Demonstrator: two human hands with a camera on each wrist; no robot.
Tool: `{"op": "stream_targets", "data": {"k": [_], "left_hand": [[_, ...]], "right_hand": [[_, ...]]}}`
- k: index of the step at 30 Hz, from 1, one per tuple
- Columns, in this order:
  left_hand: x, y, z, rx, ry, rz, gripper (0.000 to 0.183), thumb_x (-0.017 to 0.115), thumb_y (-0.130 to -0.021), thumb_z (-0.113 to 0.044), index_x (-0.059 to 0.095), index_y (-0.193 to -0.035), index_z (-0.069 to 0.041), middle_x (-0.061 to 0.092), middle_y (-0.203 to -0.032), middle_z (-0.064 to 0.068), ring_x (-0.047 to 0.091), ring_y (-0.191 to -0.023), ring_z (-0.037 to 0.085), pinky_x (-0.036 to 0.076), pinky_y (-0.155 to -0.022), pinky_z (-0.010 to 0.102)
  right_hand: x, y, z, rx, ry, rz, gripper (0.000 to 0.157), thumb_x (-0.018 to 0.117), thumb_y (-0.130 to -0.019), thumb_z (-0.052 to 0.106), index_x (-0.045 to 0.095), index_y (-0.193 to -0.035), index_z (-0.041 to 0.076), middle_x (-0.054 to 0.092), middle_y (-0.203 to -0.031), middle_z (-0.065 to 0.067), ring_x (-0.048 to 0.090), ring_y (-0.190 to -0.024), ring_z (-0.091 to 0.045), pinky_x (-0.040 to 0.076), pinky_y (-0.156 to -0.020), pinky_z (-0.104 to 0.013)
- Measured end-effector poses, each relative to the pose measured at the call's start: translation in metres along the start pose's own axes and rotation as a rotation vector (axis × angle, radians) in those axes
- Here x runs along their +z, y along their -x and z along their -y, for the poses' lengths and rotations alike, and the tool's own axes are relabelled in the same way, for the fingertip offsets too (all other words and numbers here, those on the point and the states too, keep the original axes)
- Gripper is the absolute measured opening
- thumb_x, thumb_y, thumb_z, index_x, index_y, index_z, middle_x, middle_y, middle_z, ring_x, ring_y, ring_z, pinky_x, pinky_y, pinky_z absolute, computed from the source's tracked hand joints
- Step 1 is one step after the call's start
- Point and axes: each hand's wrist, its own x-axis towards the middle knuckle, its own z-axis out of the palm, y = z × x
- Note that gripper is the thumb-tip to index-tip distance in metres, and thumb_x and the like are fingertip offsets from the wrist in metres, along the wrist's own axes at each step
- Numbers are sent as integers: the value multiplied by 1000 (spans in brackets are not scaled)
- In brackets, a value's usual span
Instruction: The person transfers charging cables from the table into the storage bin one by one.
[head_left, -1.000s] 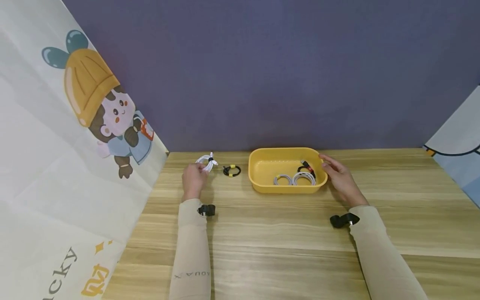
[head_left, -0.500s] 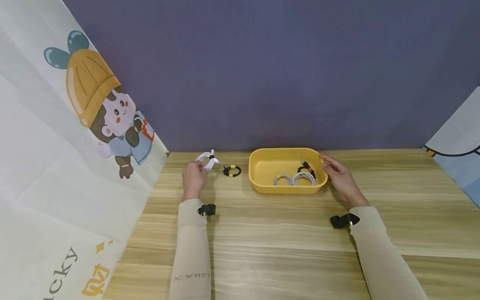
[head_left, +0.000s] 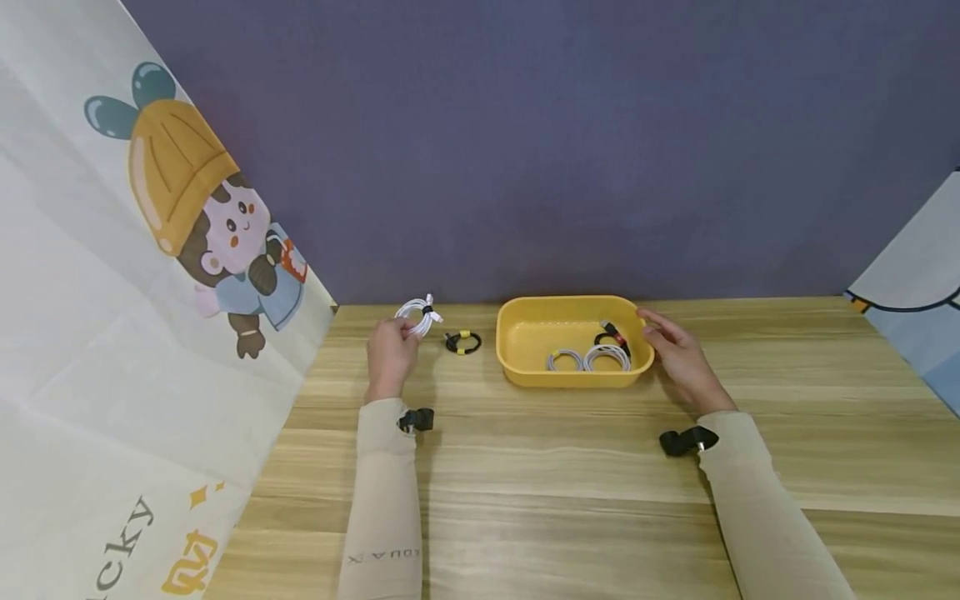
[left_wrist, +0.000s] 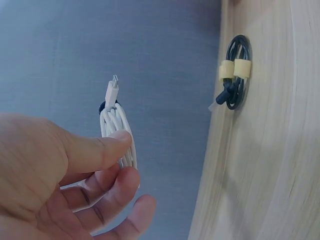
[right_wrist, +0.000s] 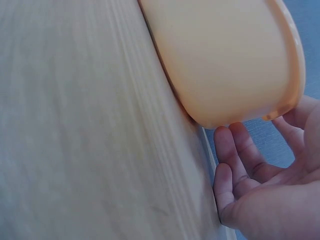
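My left hand (head_left: 392,354) pinches a coiled white USB cable (head_left: 424,311) between thumb and fingers, above the table. A black tie wraps the coil, and a metal-tipped plug (left_wrist: 113,91) sticks up in the left wrist view. Just right of it on the table lies a coiled black cable (head_left: 472,347) with yellow ties. My right hand (head_left: 681,360) holds the right end of a yellow plastic basket (head_left: 570,380), thumb at the rim and fingertips against the outer wall. Inside are two grey-white coiled cables (head_left: 609,348) and a black cable with a red tie (head_left: 618,337).
The wooden table (head_left: 555,500) ends at a dark blue-grey panel (head_left: 525,150) close behind the basket. A white sheet with a printed cartoon figure (head_left: 232,221) borders the left side. Another printed sheet (head_left: 922,267) stands at the far right.
My left hand has raised the white cable slightly and shifted it a little to the right. The right hand and the basket have kept their places.
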Motion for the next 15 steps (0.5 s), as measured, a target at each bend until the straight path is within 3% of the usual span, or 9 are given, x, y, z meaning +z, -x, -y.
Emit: {"op": "stream_targets", "data": {"k": [5,15], "left_hand": [[1,1,-5,-1,12,2,16,72,-90,-6,77,-104,-1,70,-100,17,66,-93,36,50,-86,48],[2,3,-12,26,-3,3,16,71,-90,-6,78,-104,-3,69,-98,14,65,-90,34,51,-80,46]], "right_hand": [[-1,0,0,-5,42,5,54,46,-109,38,37,-160,21,35,-161,-16,49,-118,-3,52,-85,-12],[-2,0,-3,-19,21,8,55,47,-108,41,39,-159,22,35,-161,-17,49,-119,-2,51,-85,-10]]}}
